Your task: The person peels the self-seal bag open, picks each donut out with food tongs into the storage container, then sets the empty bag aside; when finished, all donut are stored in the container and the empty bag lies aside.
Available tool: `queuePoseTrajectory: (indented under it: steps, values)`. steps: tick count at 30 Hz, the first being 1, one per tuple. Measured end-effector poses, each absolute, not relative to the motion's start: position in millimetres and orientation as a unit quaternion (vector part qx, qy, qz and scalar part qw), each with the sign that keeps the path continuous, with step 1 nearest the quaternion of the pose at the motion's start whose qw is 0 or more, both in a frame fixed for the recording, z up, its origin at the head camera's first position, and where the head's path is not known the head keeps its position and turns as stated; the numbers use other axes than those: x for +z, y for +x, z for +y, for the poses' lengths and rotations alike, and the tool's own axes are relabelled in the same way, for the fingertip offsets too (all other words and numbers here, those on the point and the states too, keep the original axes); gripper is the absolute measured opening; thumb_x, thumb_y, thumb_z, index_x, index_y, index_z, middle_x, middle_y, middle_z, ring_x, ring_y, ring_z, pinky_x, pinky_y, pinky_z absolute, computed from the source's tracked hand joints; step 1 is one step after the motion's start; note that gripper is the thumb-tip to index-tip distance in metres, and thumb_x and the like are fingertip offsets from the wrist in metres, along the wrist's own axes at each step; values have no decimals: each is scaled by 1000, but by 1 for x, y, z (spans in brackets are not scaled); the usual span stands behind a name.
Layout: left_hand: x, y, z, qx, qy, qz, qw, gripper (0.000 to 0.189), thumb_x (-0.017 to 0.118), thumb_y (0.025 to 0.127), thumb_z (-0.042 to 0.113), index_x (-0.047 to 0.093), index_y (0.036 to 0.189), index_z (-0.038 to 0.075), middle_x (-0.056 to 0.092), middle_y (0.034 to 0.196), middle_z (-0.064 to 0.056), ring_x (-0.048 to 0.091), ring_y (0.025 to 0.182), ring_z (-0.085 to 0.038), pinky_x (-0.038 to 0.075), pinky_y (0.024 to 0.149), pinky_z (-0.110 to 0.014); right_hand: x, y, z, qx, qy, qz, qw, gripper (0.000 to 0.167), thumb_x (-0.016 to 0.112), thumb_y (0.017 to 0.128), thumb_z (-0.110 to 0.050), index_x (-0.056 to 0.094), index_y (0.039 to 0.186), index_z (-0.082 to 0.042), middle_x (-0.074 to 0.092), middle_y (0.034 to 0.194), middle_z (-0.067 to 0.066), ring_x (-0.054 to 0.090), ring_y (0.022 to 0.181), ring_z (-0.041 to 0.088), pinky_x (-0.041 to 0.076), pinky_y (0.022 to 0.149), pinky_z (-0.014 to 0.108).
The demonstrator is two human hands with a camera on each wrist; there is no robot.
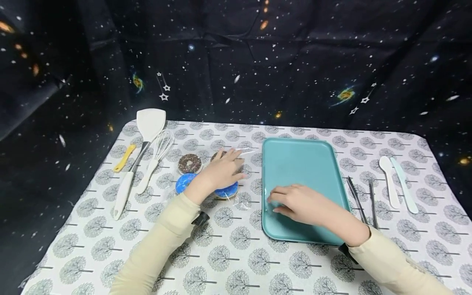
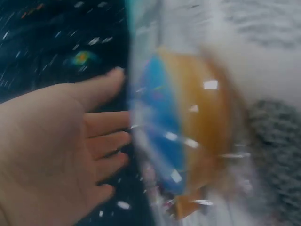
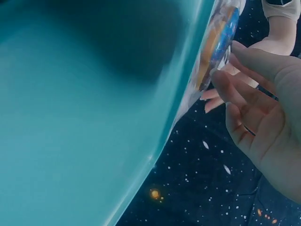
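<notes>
- Four iced donuts at the teal tray's nine o'clock; clear film probably keeps them together;
- left hand spreads over them, gripping nothing;
- right hand, loosely bent, empty, over the tray;
- whisk at the donuts' nine o'clock, likely laid aside.

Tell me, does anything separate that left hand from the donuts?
Yes: clear plastic wrapping covers the donuts, between them and the left hand. Nothing else visible stands in the way.
</notes>
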State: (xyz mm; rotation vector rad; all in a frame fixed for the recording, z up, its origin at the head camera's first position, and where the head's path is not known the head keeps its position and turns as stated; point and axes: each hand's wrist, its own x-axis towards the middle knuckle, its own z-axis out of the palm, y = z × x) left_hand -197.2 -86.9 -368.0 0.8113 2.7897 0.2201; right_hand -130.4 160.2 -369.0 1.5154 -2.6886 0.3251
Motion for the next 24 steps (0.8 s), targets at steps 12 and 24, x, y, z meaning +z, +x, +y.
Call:
queuePoseTrajectory:
  steps: [12,24]
  values:
    - [-390,-186,-65,-29,284,956,71,51,51,95,41,49,135,9,43,143,-6,36,134,-27,15,115,-47,-373,-120,176,111,481,-869,21,33,70,81,-21,63,113,-13,67,104,-4,65,93,14,52,88,41]
    - [-398,-196,-46,-1,226,974,-7,16,70,83,34,72,85,18,71,85,4,63,92,-18,25,112,-48,-375,-121,180,129,485,-865,29,27,71,80,-18,66,106,-11,69,100,-3,67,89,14,53,86,41]
